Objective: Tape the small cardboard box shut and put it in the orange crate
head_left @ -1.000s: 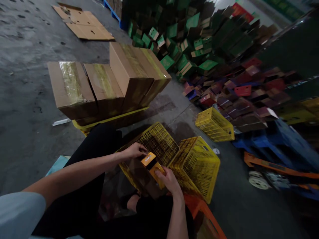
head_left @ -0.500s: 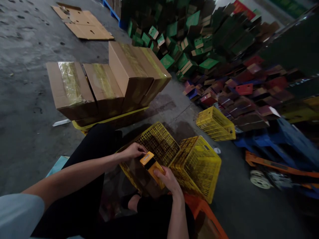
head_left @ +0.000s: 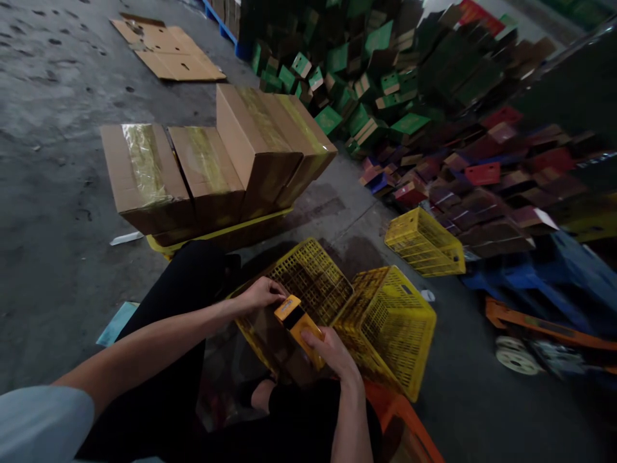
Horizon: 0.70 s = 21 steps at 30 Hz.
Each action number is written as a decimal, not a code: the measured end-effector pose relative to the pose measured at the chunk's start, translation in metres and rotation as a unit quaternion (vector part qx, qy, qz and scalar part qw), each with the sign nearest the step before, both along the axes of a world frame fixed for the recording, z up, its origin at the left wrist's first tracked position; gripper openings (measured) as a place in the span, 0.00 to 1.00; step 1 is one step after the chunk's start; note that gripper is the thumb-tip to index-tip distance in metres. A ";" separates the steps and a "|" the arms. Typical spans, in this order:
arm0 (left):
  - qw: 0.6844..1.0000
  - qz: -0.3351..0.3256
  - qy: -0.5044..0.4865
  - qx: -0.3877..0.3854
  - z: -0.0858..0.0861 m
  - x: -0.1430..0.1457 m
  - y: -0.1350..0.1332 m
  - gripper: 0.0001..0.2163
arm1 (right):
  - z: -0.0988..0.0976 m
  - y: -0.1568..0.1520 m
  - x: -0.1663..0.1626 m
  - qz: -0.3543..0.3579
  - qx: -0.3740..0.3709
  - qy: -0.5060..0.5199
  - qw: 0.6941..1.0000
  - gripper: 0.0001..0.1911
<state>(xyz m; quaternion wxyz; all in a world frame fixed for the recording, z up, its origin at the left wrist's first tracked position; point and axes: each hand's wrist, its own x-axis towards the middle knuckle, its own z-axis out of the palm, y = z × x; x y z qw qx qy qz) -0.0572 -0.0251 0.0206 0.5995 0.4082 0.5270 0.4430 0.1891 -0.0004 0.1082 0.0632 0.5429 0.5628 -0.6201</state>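
Both my hands hold a small orange box (head_left: 297, 324) with a dark band, over my lap. My left hand (head_left: 261, 295) pinches its far end, fingers curled. My right hand (head_left: 331, 350) grips its near end from below, thumb on top. Just beyond the box lies a yellow plastic crate (head_left: 308, 273) tipped on its side, with a second yellow crate (head_left: 391, 331) to its right. My legs in black trousers fill the bottom of the view.
Taped cardboard cartons (head_left: 212, 161) sit on a yellow pallet ahead. Heaps of green boxes (head_left: 357, 96) and red and purple boxes (head_left: 482, 186) cover the floor at right. A third yellow crate (head_left: 425, 243), a blue pallet (head_left: 544, 276), an orange pallet jack (head_left: 540, 334) and flattened cardboard (head_left: 168, 54) lie around.
The camera has shifted a little, so the scene sits slightly lower and to the right. Both hands keep the orange box in nearly the same pose.
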 end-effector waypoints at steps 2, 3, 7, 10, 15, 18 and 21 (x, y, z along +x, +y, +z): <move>1.000 0.005 -0.003 0.000 0.000 -0.002 0.001 0.05 | 0.000 0.000 0.000 0.009 0.003 0.002 1.000 0.24; 1.000 0.007 -0.004 0.000 0.000 -0.002 0.001 0.05 | -0.001 0.000 0.000 0.011 0.003 0.005 1.000 0.25; 1.000 0.017 -0.004 -0.002 0.002 -0.001 -0.001 0.06 | 0.001 0.000 -0.005 0.006 -0.006 0.008 1.000 0.26; 1.000 0.026 -0.001 -0.011 0.003 -0.005 -0.002 0.06 | 0.006 0.000 -0.007 0.015 -0.001 -0.001 1.000 0.27; 0.997 0.069 0.019 -0.038 0.007 -0.039 -0.002 0.09 | 0.010 -0.005 0.016 0.026 0.020 -0.014 0.999 0.23; 0.995 0.078 0.039 -0.038 0.008 -0.059 -0.007 0.09 | 0.007 -0.009 0.031 0.023 0.017 -0.001 1.000 0.21; 0.993 0.090 0.067 -0.035 0.005 -0.068 -0.016 0.11 | 0.002 -0.011 0.031 0.026 0.019 -0.001 0.999 0.19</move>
